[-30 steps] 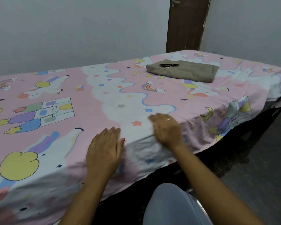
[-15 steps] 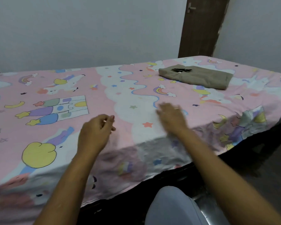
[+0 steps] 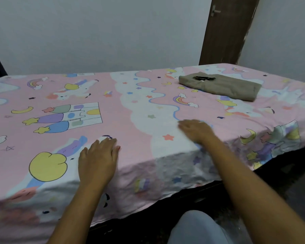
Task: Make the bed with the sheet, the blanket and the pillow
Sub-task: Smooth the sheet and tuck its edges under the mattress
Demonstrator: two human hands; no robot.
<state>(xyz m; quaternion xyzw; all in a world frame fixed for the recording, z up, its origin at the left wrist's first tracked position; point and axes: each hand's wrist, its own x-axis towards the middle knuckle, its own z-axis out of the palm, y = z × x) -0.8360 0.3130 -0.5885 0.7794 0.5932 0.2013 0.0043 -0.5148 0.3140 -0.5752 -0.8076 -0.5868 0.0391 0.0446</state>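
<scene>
- Head view: left hand (image 3: 98,159) and right hand (image 3: 195,131) flat on sheet (image 3: 130,106), fingers (image 3: 106,144) released.
- I see the blanket (image 3: 220,86) beyond, nearer the right hand.

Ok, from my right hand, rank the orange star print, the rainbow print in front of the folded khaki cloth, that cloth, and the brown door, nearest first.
1. The orange star print, just left of the right hand.
2. The rainbow print, farther up the bed.
3. The folded khaki cloth, farther back, rightward.
4. The brown wooden door, farthest, back right.
</scene>
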